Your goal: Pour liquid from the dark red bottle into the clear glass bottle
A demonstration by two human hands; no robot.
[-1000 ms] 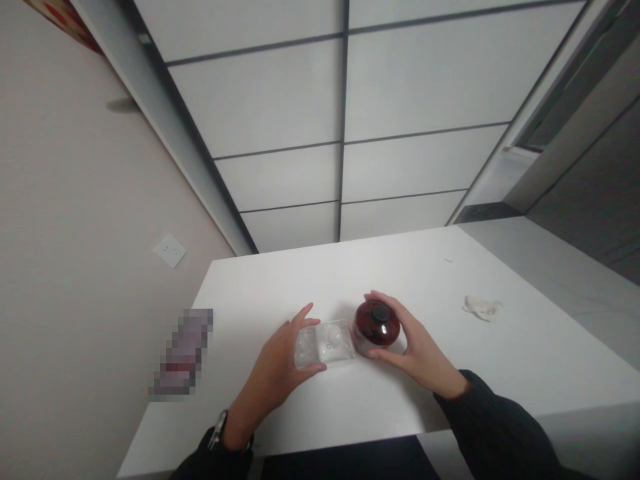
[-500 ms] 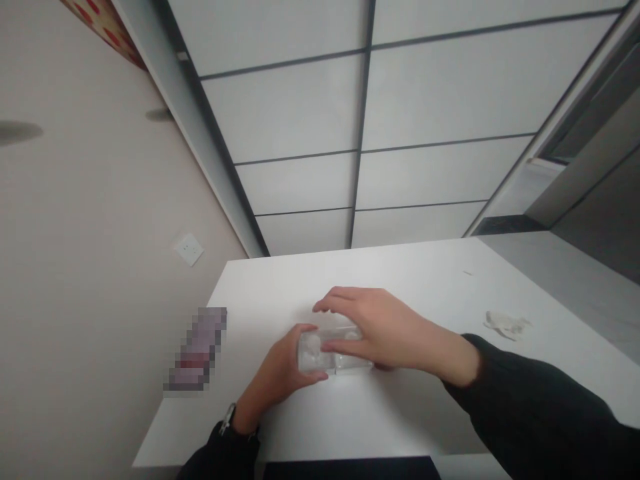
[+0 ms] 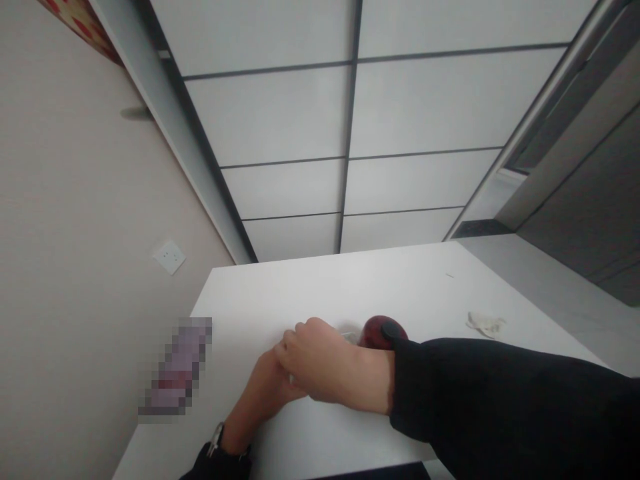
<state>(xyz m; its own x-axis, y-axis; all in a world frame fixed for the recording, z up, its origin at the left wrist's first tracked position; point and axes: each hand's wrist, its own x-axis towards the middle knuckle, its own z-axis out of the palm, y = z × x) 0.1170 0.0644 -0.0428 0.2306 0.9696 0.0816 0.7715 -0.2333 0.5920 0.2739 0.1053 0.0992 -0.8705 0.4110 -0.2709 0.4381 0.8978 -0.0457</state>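
Note:
Above the white table (image 3: 280, 293), my two hands meet. My left hand (image 3: 267, 375) curls around the left end of a clear plastic container (image 3: 351, 333), of which only a little of the far edge shows. My right hand (image 3: 323, 360) lies across the container with its fingers curled down at that same end, against my left hand. Its fingertips, and whatever is between them, are hidden. Just beyond my right wrist sits a dark red, rounded object (image 3: 373, 330) with a black round part on it, partly covered by my sleeve.
A blurred-out purplish item (image 3: 177, 367) lies at the table's left edge. Crumpled whitish scraps (image 3: 486, 325) lie to the right. A wall with a socket (image 3: 170, 257) stands on the left, and white panelled doors (image 3: 280, 187) rise behind the table.
My right hand has moved left across the clear container and its fingers have curled in beside my left hand. The dark red object now shows. The view has shifted slightly right.

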